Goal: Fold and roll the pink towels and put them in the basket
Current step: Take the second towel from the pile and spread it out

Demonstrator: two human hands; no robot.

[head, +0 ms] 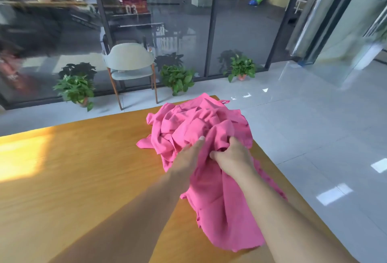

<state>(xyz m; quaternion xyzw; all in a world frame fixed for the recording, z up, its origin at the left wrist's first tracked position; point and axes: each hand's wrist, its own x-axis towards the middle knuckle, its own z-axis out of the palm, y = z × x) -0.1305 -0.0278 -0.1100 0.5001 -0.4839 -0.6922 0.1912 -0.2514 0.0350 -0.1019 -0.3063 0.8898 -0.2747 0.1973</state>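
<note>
A crumpled heap of pink towels (194, 122) lies at the far right corner of the wooden table (83, 168). One pink towel (217, 210) trails from the heap toward me and hangs between my arms. My right hand (232, 156) grips a bunched fold of this towel at the heap's near edge. My left hand (188, 153) lies on the towel just beside it, its thumb stretched over the cloth and its other fingers hidden under the fabric. No basket is in view.
The table's right edge runs close to the heap, with white tiled floor (314, 137) beyond. A pale chair (132, 63) and three potted plants (178, 78) stand along the glass wall behind the table. A sunlit patch lies on the table's left.
</note>
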